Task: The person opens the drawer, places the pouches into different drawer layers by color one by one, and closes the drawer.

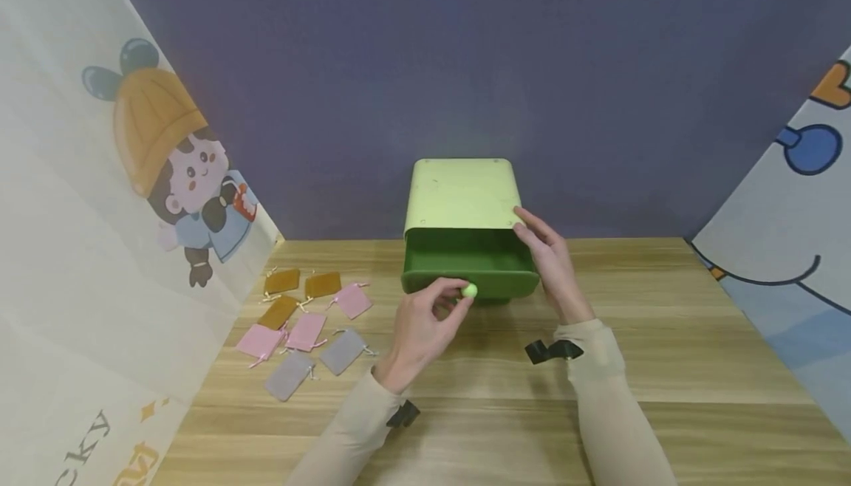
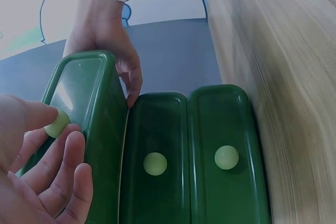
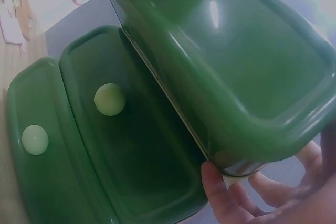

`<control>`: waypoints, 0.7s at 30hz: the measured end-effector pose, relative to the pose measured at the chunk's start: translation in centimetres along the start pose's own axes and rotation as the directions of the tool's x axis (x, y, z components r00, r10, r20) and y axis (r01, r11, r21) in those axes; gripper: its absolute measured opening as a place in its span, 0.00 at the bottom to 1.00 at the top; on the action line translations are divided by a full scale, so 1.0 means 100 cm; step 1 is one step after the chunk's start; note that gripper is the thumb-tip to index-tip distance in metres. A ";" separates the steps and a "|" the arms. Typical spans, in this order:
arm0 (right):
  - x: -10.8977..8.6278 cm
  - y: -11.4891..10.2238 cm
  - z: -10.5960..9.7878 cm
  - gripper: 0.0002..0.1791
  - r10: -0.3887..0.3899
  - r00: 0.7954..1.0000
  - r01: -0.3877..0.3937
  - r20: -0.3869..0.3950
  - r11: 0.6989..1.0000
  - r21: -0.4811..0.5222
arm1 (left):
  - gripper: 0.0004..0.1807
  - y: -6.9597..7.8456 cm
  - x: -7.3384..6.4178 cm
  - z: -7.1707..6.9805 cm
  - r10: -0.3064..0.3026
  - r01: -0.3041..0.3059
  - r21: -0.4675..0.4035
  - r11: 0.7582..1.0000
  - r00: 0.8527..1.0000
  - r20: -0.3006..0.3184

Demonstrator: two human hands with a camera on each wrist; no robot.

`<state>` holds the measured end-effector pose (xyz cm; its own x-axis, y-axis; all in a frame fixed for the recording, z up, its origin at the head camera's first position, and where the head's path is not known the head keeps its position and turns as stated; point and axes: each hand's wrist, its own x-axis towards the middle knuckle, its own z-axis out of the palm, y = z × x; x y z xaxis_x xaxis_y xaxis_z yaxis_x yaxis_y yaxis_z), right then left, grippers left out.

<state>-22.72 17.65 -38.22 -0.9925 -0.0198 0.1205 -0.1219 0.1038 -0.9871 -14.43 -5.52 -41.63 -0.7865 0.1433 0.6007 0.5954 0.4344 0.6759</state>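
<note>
A small chest of drawers (image 1: 462,194) with a pale green shell stands against the back wall. Its dark green top drawer (image 1: 512,286) is pulled out, and the inside visible from above shows bare green. My left hand (image 1: 422,331) pinches the round light green knob (image 1: 470,290) between thumb and fingers. On the chest's right side my right hand (image 1: 555,268) rests its extended fingers against the shell near the front corner. Below the pulled-out drawer, a middle drawer (image 2: 157,124) and a bottom drawer (image 2: 220,119) sit pushed in, each with its own knob.
Several small drawstring pouches lie on the wooden table (image 1: 665,368) at left: brown (image 1: 282,281), pink (image 1: 306,332) and grey (image 1: 289,375). A dark wall (image 1: 332,102) rises behind the chest, with cartoon-printed panels (image 1: 66,213) at the sides.
</note>
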 end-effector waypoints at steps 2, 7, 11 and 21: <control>0.000 0.000 0.000 0.33 -0.001 1.000 0.001 -0.005 1.000 -0.003 | 0.10 0.000 -0.001 0.000 -0.001 0.001 -0.005 1.000 1.000 0.008; 0.000 0.001 -0.001 0.34 -0.001 1.000 0.001 -0.003 1.000 -0.003 | 0.10 0.000 -0.002 0.000 0.007 -0.007 -0.009 1.000 1.000 0.013; 0.001 0.002 0.000 0.35 0.001 1.000 -0.001 -0.005 1.000 -0.008 | 0.09 0.001 -0.003 -0.001 0.021 -0.021 0.005 1.000 1.000 0.008; 0.001 0.001 0.000 0.35 0.007 1.000 -0.007 -0.017 1.000 -0.008 | 0.10 0.006 -0.005 -0.005 0.021 -0.022 0.038 0.999 0.999 0.038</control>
<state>-22.80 17.63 -38.33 -0.9934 -0.0026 0.1151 -0.1146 0.1118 -0.9871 -13.60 -5.80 -41.29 -0.7797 0.1855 0.5980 0.6059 0.4645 0.6459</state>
